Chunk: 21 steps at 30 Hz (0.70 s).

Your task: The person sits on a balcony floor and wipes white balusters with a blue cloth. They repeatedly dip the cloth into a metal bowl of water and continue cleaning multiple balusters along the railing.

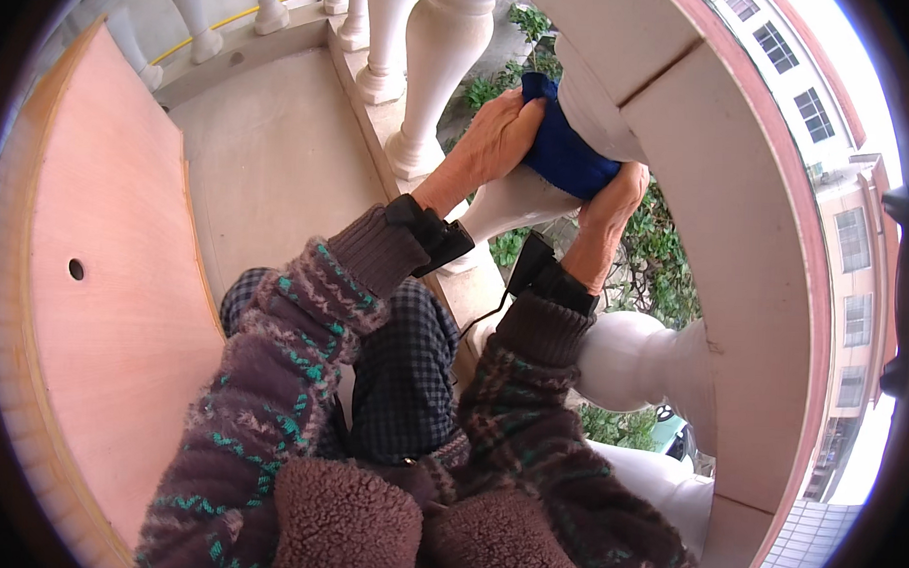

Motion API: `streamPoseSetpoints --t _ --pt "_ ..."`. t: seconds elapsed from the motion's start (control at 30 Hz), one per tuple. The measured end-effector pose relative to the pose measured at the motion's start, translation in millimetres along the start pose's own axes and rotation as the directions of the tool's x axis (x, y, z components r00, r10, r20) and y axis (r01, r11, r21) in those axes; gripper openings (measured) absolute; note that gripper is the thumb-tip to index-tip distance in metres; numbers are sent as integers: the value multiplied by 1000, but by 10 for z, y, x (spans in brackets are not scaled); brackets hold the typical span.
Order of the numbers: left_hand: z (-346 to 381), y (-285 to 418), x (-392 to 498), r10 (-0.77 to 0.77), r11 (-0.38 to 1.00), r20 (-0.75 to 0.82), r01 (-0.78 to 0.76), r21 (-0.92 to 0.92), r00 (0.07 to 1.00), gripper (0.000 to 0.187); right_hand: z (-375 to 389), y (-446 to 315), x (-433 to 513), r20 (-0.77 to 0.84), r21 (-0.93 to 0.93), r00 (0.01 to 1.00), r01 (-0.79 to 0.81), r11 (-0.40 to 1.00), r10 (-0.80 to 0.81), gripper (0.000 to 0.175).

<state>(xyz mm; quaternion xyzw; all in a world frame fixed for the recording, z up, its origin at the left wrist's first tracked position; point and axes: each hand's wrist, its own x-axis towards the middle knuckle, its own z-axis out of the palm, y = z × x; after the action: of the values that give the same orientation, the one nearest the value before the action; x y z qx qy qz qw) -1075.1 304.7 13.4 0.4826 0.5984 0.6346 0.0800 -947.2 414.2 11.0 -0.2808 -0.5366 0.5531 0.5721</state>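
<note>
A dark blue cloth (568, 149) is wrapped partly around the upper part of a white baluster (529, 196), just under the balcony handrail (756, 242). My left hand (497, 139) grips the cloth's left end, the thumb pressing on it. On the other side of the same baluster, my right hand (611, 203) holds the cloth's right end; its fingers are largely hidden behind the baluster and cloth. Both wrists wear black straps with small black devices.
A pale wooden panel (110, 257) with a round hole stands at the left. More white balusters (447, 51) rise from a low ledge along the balcony floor (279, 135). Green plants (655, 246) grow beyond the railing, with buildings (854, 238) farther off.
</note>
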Motion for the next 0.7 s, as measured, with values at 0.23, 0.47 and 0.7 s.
streamPoseSetpoints --t 0.23,0.47,0.7 --pt "119 249 18 -16 984 89 32 -178 996 23 -175 -319 -230 78 -577 897 397 714 -435 35" --pt "311 880 -123 116 904 274 13 -427 955 38 -380 -1072 -929 -121 -635 849 332 698 -514 35" --pt "775 1020 -349 356 877 518 -87 -472 778 41 -570 -1222 -1899 -202 -750 721 321 579 -663 42"
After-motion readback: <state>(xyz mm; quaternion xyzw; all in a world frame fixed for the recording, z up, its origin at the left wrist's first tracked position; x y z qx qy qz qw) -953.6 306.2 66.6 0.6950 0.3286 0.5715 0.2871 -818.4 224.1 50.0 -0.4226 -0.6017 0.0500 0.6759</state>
